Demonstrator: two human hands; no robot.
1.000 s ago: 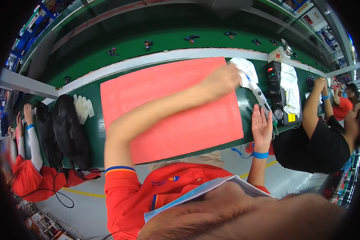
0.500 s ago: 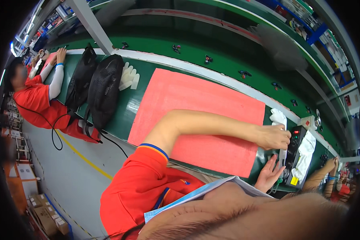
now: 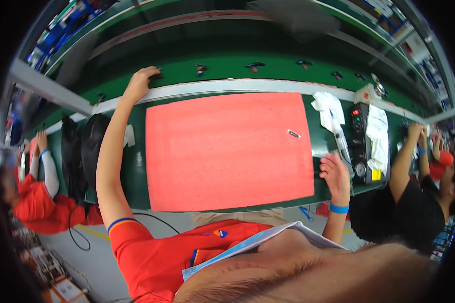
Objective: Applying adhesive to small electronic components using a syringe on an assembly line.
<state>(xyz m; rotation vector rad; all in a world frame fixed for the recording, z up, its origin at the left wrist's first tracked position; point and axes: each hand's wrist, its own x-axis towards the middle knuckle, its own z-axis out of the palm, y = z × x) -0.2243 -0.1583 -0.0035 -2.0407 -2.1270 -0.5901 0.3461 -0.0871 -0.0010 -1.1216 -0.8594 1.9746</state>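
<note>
My left hand [image 3: 140,85] reaches over the white rail to the green belt. Its fingertips are closed around a small dark part [image 3: 156,74] on the belt, mostly hidden by the fingers. Just off the right edge of the pink mat [image 3: 222,156], my right hand [image 3: 335,172] is held up with its fingers loosely bent and apart, holding nothing. Beyond it a white pen-shaped tool [image 3: 342,143] lies against a crumpled white cloth [image 3: 328,107]. On the mat's right side is a small dark oblong piece [image 3: 293,134] with a light rim.
More dark parts [image 3: 255,65] are spaced along the belt. Right of the tool stand a black box with a gauge [image 3: 359,136] and another white cloth [image 3: 377,136]. Black bags [image 3: 93,146] lie left of the mat. Co-workers [image 3: 409,187] sit on both sides.
My left hand has gone from the white tool at the right to the belt at the far left. The oblong piece now shows on the mat. The view has turned.
</note>
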